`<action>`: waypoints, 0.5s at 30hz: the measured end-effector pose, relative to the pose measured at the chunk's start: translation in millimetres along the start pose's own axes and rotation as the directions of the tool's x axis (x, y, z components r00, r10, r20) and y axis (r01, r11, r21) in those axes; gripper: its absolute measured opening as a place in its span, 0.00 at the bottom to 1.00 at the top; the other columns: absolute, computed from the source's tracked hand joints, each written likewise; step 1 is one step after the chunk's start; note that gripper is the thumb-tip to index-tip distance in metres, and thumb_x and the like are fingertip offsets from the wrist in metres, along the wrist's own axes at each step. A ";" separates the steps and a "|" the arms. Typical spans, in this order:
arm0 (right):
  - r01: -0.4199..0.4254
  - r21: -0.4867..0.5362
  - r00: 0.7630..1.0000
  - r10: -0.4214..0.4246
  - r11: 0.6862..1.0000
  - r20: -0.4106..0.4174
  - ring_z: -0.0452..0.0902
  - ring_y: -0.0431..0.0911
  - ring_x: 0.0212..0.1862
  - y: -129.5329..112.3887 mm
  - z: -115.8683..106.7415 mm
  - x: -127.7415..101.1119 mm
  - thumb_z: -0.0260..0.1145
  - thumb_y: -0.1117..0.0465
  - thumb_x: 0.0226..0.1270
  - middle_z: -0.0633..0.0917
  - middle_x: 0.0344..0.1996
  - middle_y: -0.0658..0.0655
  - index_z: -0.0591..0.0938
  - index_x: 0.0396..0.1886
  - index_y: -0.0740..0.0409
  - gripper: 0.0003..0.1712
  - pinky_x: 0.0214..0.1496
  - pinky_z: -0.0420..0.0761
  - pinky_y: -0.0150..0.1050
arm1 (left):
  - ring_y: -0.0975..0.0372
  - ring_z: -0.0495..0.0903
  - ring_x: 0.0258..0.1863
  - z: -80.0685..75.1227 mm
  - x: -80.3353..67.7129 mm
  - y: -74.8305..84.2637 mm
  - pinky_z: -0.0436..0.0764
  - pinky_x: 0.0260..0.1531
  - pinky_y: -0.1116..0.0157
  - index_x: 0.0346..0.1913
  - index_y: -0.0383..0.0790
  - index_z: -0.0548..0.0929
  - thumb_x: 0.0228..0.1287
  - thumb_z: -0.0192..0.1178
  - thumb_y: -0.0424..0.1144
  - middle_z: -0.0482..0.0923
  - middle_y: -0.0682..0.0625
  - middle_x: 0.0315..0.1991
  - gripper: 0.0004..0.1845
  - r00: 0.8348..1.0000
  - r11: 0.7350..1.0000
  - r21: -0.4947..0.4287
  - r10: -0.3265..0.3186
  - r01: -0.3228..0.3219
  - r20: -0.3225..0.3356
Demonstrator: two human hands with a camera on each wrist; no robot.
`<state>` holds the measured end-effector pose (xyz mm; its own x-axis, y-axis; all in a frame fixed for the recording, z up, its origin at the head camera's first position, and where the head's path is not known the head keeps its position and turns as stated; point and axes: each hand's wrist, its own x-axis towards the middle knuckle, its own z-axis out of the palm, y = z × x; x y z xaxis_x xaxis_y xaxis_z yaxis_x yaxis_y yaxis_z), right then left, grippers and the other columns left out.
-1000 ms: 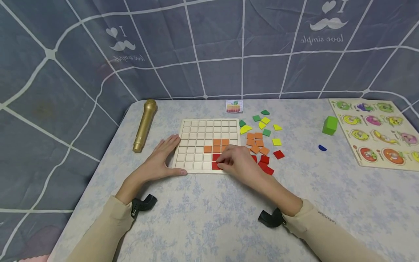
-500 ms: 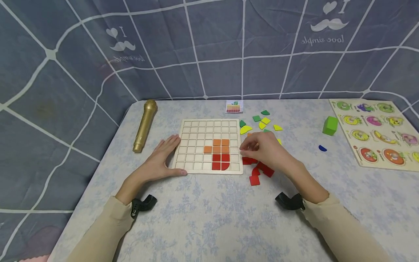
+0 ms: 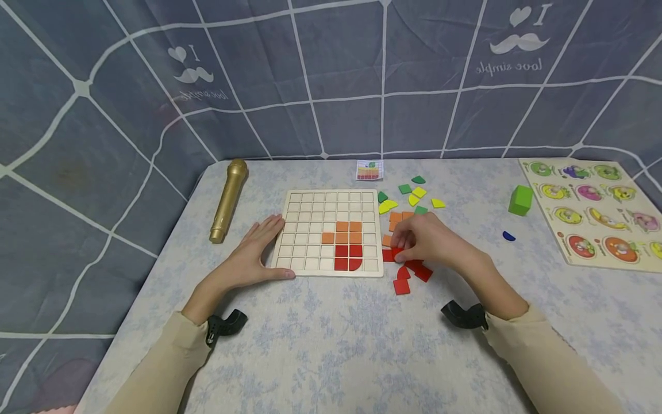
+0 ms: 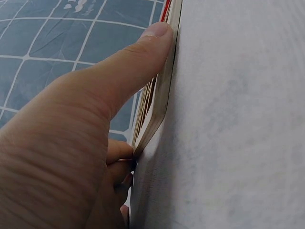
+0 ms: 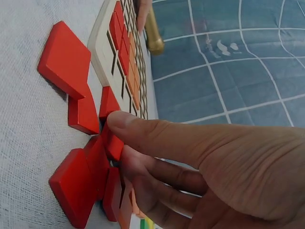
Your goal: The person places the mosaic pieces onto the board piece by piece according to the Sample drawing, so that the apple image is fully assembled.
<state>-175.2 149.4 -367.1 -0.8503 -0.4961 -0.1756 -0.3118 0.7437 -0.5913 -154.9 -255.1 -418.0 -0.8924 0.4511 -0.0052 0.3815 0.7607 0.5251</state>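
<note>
A wooden grid board point(image 3: 305, 266) lies on the table, orange squares point(image 3: 342, 237) and red tiles point(image 3: 341, 257) set in its cells. One red tile on it has a rounded corner. My left hand point(image 3: 253, 252) rests at its left side, fingers straight along the edge and thumb at the near edge; in the left wrist view the thumb point(image 4: 143, 52) touches the rim. Right of the board, my right hand point(image 3: 426, 238) is among loose red tiles point(image 3: 401, 286). Its thumb and forefinger pinch a red tile point(image 5: 113, 144), as the right wrist view shows.
Loose orange, yellow point(image 3: 438, 203) and green tiles point(image 3: 404, 188) lie behind the right hand. A small pattern card point(image 3: 369, 170) sits behind the board. A gold microphone point(image 3: 228, 201) is at left. To the right are a green block point(image 3: 520, 200), a blue piece point(image 3: 509, 236) and a picture board point(image 3: 564, 253).
The right hand has left a rounded red tile in the board's bottom row and moved right to the loose red tiles. Some of those have shifted. The left hand stays put.
</note>
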 end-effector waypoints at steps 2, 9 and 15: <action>-0.008 -0.002 1.000 0.008 1.000 -0.001 0.80 0.44 0.34 0.2 0.4 0.3 0.83 0.64 0.58 0.86 0.28 0.51 0.89 0.37 0.57 0.10 0.40 0.83 0.37 | 0.46 0.40 0.87 0.0 -0.3 0.0 0.37 0.86 0.44 0.85 0.32 0.50 0.53 0.81 0.58 0.44 0.38 0.87 0.68 1.000 1.000 -0.002 0.001 -0.001 0.000; -0.001 -0.006 1.000 0.001 1.000 0.001 0.79 0.45 0.34 0.3 0.9 0.7 0.83 0.64 0.58 0.84 0.27 0.51 0.88 0.35 0.56 0.10 0.40 0.82 0.37 | 0.46 0.41 0.87 0.8 -1.4 0.2 0.38 0.85 0.44 0.84 0.31 0.51 0.52 0.81 0.58 0.45 0.38 0.86 0.67 1.000 1.000 0.000 0.000 0.000 -0.005; 0.034 0.030 0.999 -0.034 0.999 0.012 0.79 0.44 0.32 -0.9 -0.1 -3.1 0.82 0.65 0.60 0.85 0.27 0.50 0.88 0.33 0.54 0.08 0.39 0.83 0.38 | 0.46 0.41 0.87 1.1 -1.0 2.2 0.38 0.85 0.43 0.84 0.32 0.51 0.52 0.81 0.58 0.45 0.38 0.86 0.67 1.000 1.000 0.000 -0.005 0.005 -0.009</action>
<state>-172.4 150.3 -366.0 -0.8343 -0.5263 -0.1644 -0.3275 0.7129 -0.6201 -152.9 -253.3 -417.8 -0.8965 0.4430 -0.0009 0.3765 0.7631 0.5253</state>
